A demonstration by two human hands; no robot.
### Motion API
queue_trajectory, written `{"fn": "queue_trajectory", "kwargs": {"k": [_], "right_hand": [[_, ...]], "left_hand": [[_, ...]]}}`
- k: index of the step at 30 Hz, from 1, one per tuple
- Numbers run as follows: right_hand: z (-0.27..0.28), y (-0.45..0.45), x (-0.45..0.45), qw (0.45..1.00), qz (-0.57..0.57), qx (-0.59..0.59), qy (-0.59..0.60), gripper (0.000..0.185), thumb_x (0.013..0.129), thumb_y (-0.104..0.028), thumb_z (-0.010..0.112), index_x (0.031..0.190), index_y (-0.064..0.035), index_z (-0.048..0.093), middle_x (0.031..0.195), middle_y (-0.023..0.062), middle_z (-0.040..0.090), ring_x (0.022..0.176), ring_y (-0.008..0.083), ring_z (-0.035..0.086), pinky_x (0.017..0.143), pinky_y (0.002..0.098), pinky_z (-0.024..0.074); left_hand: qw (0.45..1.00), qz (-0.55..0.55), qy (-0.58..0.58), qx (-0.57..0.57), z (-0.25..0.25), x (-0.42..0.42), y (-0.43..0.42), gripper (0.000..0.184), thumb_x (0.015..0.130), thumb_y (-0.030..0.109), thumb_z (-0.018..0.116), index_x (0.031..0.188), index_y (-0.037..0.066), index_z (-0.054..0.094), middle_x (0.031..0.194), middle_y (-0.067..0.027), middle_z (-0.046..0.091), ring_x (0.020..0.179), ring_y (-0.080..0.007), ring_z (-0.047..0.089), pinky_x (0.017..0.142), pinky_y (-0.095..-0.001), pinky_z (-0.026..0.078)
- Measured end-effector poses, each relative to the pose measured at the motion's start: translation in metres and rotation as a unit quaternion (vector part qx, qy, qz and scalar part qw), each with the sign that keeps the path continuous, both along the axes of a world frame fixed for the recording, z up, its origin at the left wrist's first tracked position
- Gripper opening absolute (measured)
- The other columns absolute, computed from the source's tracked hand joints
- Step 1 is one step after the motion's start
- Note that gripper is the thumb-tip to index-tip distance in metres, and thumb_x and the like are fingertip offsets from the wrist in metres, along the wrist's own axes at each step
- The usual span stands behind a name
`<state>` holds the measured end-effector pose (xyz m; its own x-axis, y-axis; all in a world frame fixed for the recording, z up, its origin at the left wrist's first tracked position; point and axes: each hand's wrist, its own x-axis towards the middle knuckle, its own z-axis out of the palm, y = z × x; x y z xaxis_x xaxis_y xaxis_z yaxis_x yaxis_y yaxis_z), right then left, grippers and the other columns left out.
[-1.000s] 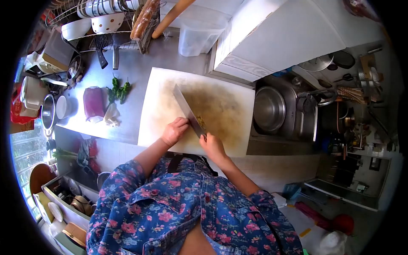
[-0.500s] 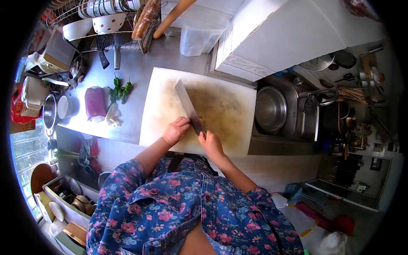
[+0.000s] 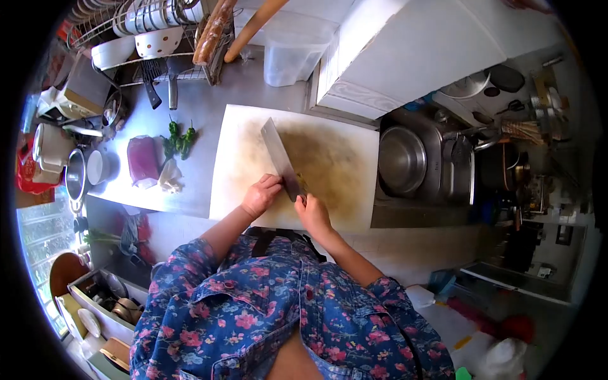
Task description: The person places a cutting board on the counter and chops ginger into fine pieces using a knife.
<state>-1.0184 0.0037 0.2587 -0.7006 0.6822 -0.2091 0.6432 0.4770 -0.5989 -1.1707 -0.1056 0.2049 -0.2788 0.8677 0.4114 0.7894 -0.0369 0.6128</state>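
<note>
A white cutting board (image 3: 234, 158) with brown stains lies on the counter in front of me. My right hand (image 3: 310, 212) is wrapped round the handle of a cleaver (image 3: 278, 152), whose broad blade points away and to the left over the board. Close against the blade's left side, my left hand (image 3: 261, 195) has its fingers curled down on the board; what they pinch is too small and hidden to name. Small yellowish cut bits (image 3: 303, 182) lie just right of the blade near the handle.
Left of the board are green peppers (image 3: 179, 139), a purple package (image 3: 142, 159) and a small plastic bag (image 3: 170, 176). A sink with a metal basin (image 3: 403, 160) is on the right. A dish rack (image 3: 190, 73) and a clear plastic container (image 3: 291, 54) stand behind.
The head view has shifted slightly. Both hands and the cleaver keep nearly the same place on the board.
</note>
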Motion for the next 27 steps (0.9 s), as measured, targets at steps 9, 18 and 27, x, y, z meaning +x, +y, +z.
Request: {"fn": "queue_trajectory", "kwargs": {"k": [9,18,27], "right_hand": [[0.069,-0.002,0.056,0.998,0.034,-0.028,0.036,0.027,0.081,-0.019,0.063,0.100,-0.0012,0.058,0.083,0.0186,0.065,0.074,0.0355,0.064,0.067,0.0436,0.0508],[0.061,-0.015,0.067,0.985,0.139,0.095,0.048,0.038,0.072,-0.013,0.068,0.106,-0.0018,0.054,0.085,0.0156,0.061,0.073,0.0342,0.063,0.063,0.0429,0.0510],[0.060,-0.016,0.068,0.979,0.167,0.110,0.034,0.042,0.071,-0.015,0.071,0.107,-0.0021,0.054,0.081,0.0145,0.060,0.071,0.0318,0.063,0.060,0.0412,0.0507]], "left_hand": [[0.938,0.269,-0.218,0.032,0.017,-0.077,-0.057,0.012,0.083,-0.005,0.060,0.094,-0.002,0.064,0.109,-0.0110,0.062,0.096,-0.0167,0.063,0.074,-0.0256,0.054],[0.980,-0.053,-0.126,-0.143,0.148,-0.052,0.001,0.024,0.070,-0.009,0.057,0.091,-0.002,0.067,0.100,-0.0144,0.065,0.095,-0.0300,0.062,0.083,-0.0345,0.051],[0.939,-0.236,-0.043,-0.247,0.084,-0.009,0.045,0.018,0.079,0.006,0.056,0.092,-0.001,0.068,0.104,-0.0176,0.064,0.098,-0.0346,0.060,0.087,-0.0391,0.049]]}}
